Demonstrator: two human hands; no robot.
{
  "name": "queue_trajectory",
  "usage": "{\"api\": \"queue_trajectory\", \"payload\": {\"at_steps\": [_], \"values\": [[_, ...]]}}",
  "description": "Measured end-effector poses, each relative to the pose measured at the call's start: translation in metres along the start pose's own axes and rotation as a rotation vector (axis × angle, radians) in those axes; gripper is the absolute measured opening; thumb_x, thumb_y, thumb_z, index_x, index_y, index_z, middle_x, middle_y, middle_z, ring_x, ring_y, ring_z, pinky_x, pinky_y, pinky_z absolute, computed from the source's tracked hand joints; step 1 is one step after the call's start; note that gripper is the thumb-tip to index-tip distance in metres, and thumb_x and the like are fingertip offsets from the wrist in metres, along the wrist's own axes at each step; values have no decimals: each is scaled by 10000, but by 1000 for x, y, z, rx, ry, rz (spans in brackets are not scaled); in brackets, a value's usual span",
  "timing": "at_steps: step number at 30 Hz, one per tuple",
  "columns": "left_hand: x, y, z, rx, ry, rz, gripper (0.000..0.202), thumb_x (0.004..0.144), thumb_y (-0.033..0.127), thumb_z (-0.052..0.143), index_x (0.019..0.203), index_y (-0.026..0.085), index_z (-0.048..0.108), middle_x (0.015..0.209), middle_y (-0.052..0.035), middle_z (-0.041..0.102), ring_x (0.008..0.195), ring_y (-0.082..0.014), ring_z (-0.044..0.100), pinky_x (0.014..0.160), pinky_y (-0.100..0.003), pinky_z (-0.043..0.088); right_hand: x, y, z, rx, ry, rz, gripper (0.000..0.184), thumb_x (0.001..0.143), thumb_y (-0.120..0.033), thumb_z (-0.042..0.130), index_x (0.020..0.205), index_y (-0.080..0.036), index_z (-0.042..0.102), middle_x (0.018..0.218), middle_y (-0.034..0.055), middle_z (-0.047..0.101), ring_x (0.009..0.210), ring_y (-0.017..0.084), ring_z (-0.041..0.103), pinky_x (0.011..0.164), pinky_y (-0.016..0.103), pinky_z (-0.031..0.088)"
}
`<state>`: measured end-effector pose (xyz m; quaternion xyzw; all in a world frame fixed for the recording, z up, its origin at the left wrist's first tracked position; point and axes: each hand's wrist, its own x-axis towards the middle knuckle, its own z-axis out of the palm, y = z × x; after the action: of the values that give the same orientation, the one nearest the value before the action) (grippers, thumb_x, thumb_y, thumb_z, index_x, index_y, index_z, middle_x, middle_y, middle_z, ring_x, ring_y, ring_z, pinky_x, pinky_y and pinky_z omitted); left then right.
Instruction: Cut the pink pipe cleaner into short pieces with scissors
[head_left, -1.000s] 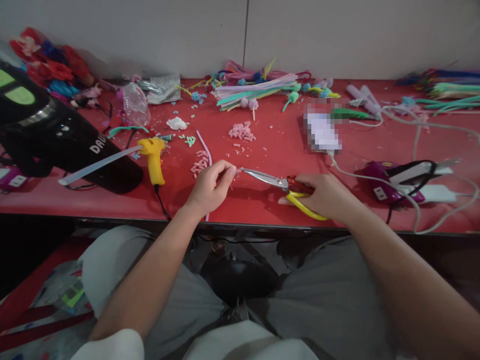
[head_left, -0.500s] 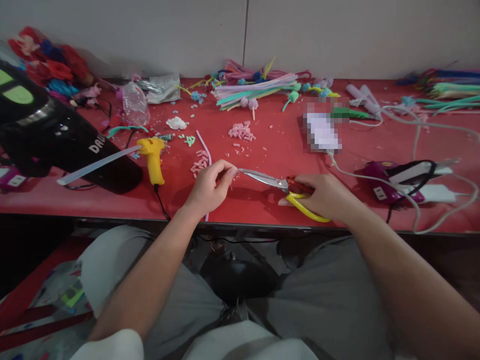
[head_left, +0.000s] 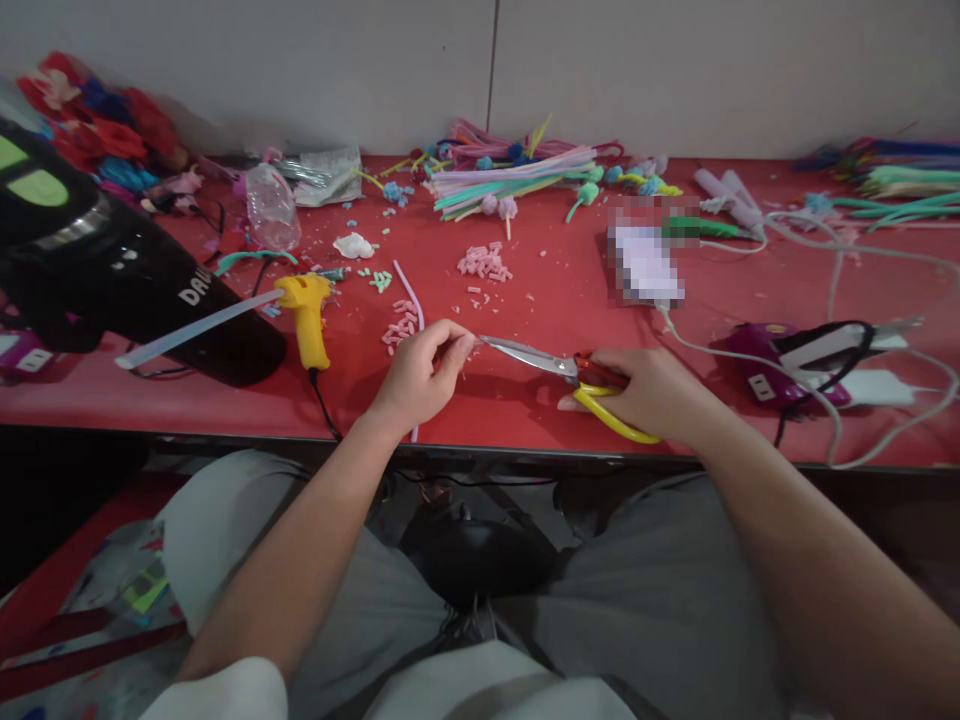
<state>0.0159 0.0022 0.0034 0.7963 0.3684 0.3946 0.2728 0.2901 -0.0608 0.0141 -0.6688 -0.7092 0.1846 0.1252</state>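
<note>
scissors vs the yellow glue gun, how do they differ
The scissors are gripped in the right hand, while the glue gun rests untouched on the table.
The scissors have bare metal blades with red and yellow handles; the glue gun has a yellow body with a long, translucent stick jutting out.
The glue gun trails a black cord; the scissors have none.
Both have yellow on them.

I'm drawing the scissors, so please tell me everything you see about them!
The scissors have shiny, silvery, metal-looking blades joined at a pivot. The red handle and yellow handle, perhaps plastic, are partly hidden by the right hand, which holds them over the red table. The tips point sideways towards the left hand. The blades look nearly closed; whether the tips touch anything is too small to tell.
</note>
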Motion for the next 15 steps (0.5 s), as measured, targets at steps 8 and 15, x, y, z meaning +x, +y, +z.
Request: {"api": "queue_trajectory", "payload": {"at_steps": [8, 15], "values": [[0, 0, 0, -9, -12, 5, 220, 985, 297, 477, 839, 172, 585, 676, 4, 572, 613, -100, 517, 587, -236, 394, 0, -2, -1, -9, 0, -4, 655, 658, -815, 639, 634, -225, 355, 560, -61, 336, 566, 107, 266, 525, 283, 214], [0, 0, 0, -6, -12, -1, 231, 986, 305, 472, 844, 169, 592, 698, -6, 593, 633, -107, 530, 615, -241, 415, 1, 0, 1, 1, 24, -5, 657, 657, -820, 632, 621, -227, 353, 550, -63, 319, 562, 111, 264, 527, 284, 219]]}}
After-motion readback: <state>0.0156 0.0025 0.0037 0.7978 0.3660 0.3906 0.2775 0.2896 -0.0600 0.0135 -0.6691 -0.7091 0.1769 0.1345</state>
